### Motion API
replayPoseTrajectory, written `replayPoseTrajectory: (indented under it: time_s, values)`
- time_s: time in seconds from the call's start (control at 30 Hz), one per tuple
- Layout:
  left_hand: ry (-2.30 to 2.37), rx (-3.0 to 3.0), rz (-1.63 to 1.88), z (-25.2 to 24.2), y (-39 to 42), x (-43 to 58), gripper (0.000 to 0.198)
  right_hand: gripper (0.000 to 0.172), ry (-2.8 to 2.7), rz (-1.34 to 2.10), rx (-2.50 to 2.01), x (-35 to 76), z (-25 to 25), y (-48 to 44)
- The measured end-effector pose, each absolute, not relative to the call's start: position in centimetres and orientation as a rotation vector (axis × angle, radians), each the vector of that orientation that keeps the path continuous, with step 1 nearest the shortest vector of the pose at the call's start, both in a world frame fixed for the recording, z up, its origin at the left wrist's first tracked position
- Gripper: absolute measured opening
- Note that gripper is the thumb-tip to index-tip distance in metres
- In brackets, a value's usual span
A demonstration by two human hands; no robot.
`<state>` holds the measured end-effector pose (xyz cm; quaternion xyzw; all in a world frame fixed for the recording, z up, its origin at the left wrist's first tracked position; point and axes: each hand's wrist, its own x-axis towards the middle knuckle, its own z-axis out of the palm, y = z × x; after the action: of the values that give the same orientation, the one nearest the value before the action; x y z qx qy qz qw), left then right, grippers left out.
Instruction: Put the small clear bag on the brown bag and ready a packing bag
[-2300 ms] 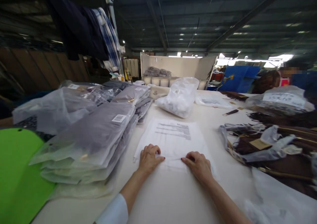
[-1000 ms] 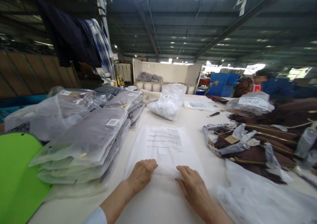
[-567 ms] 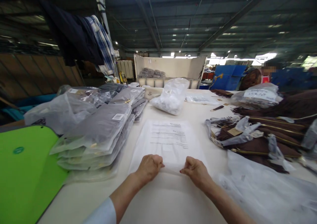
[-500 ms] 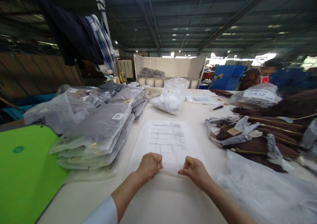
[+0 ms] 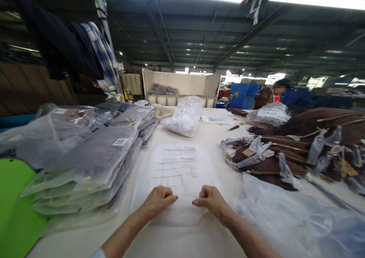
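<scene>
Flat printed poly bag (image 5: 176, 166) lies in the middle of the table (image 5: 205, 136), running up from the near edge, text side up. It looks feather-light, thin and limp, and slick too, so it would likely slide or wrinkle under a push. The near end, where the film can be nipped between thumb and fingertips, looks the best place to grip.

And that's where both hands are: left hand (image 5: 158, 201) and right hand (image 5: 211, 201) sit side by side on that near end, fingers curled into loose fists, tips pressed together and seemingly pinching the film, knuckles nearly facing.

A second ago those hands were flatter, the right one's fingers stretched out on the bag. Now they're bunched and closer together.

Toward the left edge, a stack of bagged grey garments (image 5: 97, 155). Toward the right edge, brown garments (image 5: 273, 163) and loose clear plastic (image 5: 285, 220). A co-worker (image 5: 268, 96) is at the far right corner.
</scene>
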<state>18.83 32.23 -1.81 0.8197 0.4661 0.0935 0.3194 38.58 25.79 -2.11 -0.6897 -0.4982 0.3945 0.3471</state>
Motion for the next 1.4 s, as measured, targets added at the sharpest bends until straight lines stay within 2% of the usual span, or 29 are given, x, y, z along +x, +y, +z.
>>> replayPoseTrajectory:
  time_s: [0.13,0.23,0.33,0.47,0.53,0.77,0.83,0.9,1.07,1.17,1.23,1.4]
  values:
    - [1.266,2.372,0.288,-1.0,31.1,18.8,0.013,0.030,-1.466,0.880,-1.870,38.3,-1.7,25.3]
    - [1.278,2.588,0.373,-0.8,30.2,19.0,0.016,0.017,-1.663,0.665,-1.925,37.8,-1.1,24.7]
    - [1.226,2.797,0.422,-1.0,29.7,18.9,0.020,0.026,-1.845,0.405,-1.975,37.7,-1.0,24.2]
    - [1.176,2.991,0.440,-1.7,29.7,17.5,0.023,0.020,-2.015,0.028,-2.020,39.0,-1.6,23.3]
    - [1.187,3.038,0.420,-2.0,29.6,16.3,0.022,0.024,-2.063,-0.120,-2.008,40.1,-2.2,22.7]
    - [1.273,3.092,0.207,-2.0,28.6,12.3,0.021,0.022,-2.081,-0.485,-1.773,41.5,-3.9,20.5]
    - [1.387,3.056,0.169,-1.9,28.4,11.5,0.029,0.021,-2.049,-0.544,-1.718,41.6,-4.2,20.2]
    - [1.543,2.981,0.150,-1.9,28.2,11.0,0.035,0.021,-2.021,-0.562,-1.686,41.9,-4.6,19.8]
    - [1.811,2.709,0.205,-1.6,27.7,9.9,0.033,0.020,-1.931,-0.438,-1.704,42.9,-5.1,18.6]
    - [1.947,2.466,0.375,-1.3,27.1,9.3,0.034,0.028,-1.861,-0.282,-1.761,42.7,-4.7,17.4]
    - [1.999,2.247,0.512,-1.1,26.7,8.8,0.030,0.033,-1.815,-0.133,-1.794,42.2,-4.2,16.6]
    - [1.947,1.485,0.886,-0.8,26.2,8.4,0.010,0.018,-1.497,0.288,-1.838,41.5,-2.9,15.6]
